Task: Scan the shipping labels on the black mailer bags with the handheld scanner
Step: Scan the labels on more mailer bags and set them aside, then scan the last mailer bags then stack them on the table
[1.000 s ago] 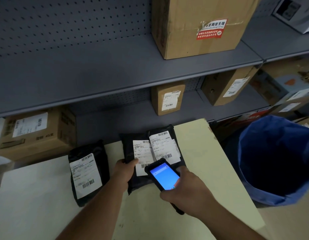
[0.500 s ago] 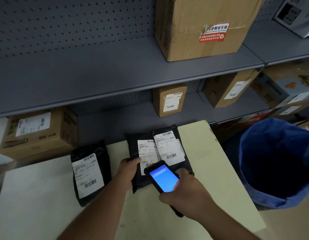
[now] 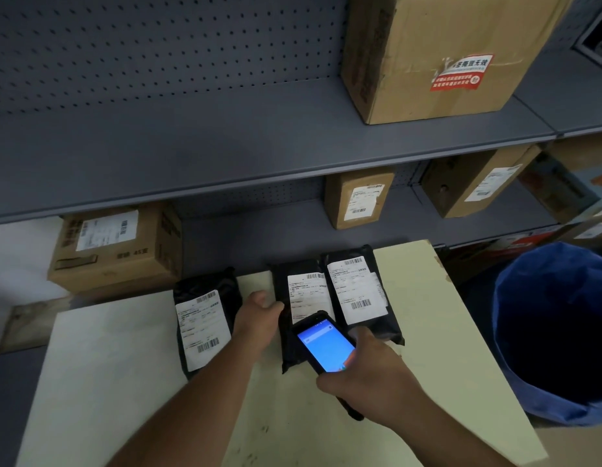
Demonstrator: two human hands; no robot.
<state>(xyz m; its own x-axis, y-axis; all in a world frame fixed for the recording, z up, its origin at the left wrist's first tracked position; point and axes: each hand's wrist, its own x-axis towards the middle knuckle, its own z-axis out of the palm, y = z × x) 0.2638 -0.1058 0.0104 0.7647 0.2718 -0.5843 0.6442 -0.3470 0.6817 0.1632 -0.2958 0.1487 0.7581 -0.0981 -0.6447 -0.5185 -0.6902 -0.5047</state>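
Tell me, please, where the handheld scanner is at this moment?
In the head view, the handheld scanner is in the right hand, low and just right of centre, over the near end of the middle black mailer bag, screen lit blue.

A pale cream flat-topped bench carries three black plastic mailer bags: one on the left, apart from the middle and right ones, which lie side by side.

A pale surface lies under the fingers. Past the fingers, grey shelves hold brown boxes. Off to the right of the fingers stands a blue bin.
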